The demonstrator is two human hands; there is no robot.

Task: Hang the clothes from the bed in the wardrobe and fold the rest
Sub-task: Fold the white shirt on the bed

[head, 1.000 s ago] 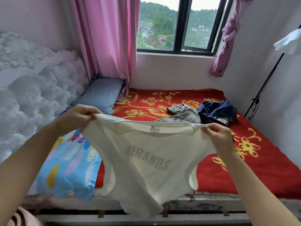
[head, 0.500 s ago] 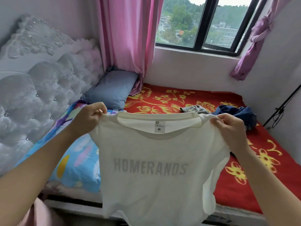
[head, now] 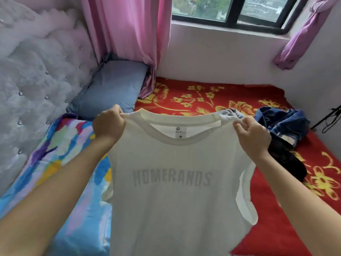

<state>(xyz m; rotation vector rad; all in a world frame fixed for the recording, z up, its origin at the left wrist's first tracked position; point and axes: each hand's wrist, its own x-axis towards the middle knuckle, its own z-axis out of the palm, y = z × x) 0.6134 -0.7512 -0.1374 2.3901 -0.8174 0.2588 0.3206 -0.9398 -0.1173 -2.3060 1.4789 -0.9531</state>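
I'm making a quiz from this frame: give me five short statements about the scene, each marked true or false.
1. The left hand and right hand grip the white T-shirt at its shoulders. True.
2. The shirt's print reads HOMERANDS. True.
3. The blue denim garment hangs on a hanger. False: it lies crumpled on the red blanket.
4. The blue-grey pillow lies beside the pink curtain. True.
5. The white T-shirt is folded up. False: it is held up, spread open.

White HOMERANDS T-shirt (head: pixel 171 182) upright in mid-air; grey top (head: pixel 230 114) and crumpled jeans (head: pixel 282 121) behind on red bedspread (head: pixel 203 97).
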